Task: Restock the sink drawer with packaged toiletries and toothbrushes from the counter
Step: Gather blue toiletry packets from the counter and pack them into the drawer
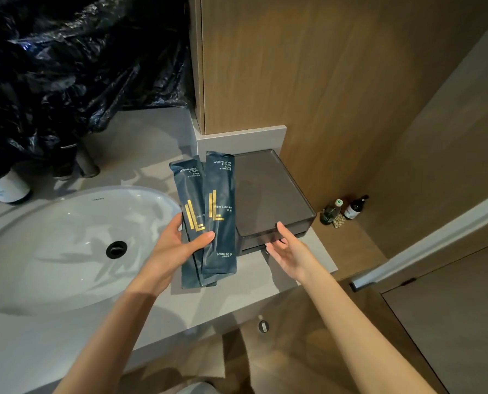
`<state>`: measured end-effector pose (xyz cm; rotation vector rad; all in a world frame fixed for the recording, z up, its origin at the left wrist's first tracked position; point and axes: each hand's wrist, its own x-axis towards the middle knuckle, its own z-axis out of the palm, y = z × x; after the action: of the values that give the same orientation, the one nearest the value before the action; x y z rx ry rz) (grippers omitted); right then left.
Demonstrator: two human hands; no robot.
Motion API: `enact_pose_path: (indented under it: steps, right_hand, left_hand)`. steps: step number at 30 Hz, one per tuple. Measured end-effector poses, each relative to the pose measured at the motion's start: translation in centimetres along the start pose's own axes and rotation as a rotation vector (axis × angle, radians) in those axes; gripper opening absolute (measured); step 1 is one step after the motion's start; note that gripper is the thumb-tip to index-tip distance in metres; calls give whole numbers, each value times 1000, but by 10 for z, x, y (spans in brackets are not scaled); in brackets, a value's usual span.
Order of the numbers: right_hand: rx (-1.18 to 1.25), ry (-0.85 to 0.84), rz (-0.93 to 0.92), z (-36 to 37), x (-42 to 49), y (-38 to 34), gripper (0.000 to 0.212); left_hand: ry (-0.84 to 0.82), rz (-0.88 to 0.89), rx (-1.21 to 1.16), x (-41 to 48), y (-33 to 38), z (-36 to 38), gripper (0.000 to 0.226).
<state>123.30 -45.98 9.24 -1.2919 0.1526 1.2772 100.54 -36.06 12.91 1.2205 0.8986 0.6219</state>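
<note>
Your left hand (pixel 177 245) holds two dark blue dental kit packets (pixel 206 214) fanned out and upright above the desk (pixel 140 143), its grip closed on them with the thumb pressed across the front of the nearer packet and the fingers behind. The packets overlap each other, gold lettering facing you, and their lower ends hang over the strip of desk between the sink (pixel 66 245) and the drawer box (pixel 268 194). Your right hand (pixel 287 248) is at the front of that dark grey drawer box, its grip open with the fingers spread; the fingertips (pixel 279 225) sit at the front edge, just over the narrow gap of the drawer, but you cannot tell from here whether they are actually touching it. The drawer box stands on the desk in the corner against the wooden wall panel (pixel 322 81), its flat top bare. To the left, a crumpled black plastic bag (pixel 75 61) covers the back of the desk behind the white oval sink, and a white bottle (pixel 7 186) stands at the bag's lower edge. Down past the desk's right end, two small dark bottles (pixel 343 210) stand close together on a lower wooden ledge.
</note>
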Motion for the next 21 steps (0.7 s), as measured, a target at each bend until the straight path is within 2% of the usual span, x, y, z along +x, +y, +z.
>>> enact_pose_path:
  steps: [2,3,8,11,14,18,21]
  right_hand:
    - [9,20,14,2,4,0,30]
    - [-1,35,22,2,6,2,30]
    - [-51,93,-1,5,6,12,63]
    - [-77,107,3,0,-5,17,58]
    - [-119,123,42,-15,-18,21,65]
    - [-139,141,70,-37,-33,29,62]
    - [-151,156,69,-47,-41,35,72]
  left_hand:
    - [-8,-2,3,-1,1,-1,52]
    - [-11,-4,4,-1,1,-3,51]
    - [-26,-8,11,-6,-1,-5,50]
    - [-21,-12,11,-9,-4,-6,54]
    - [-18,-25,19,-13,-9,-5,64]
    - [-11,-27,38,-18,-15,6,65]
    - [7,-16,56,-24,-20,16,67]
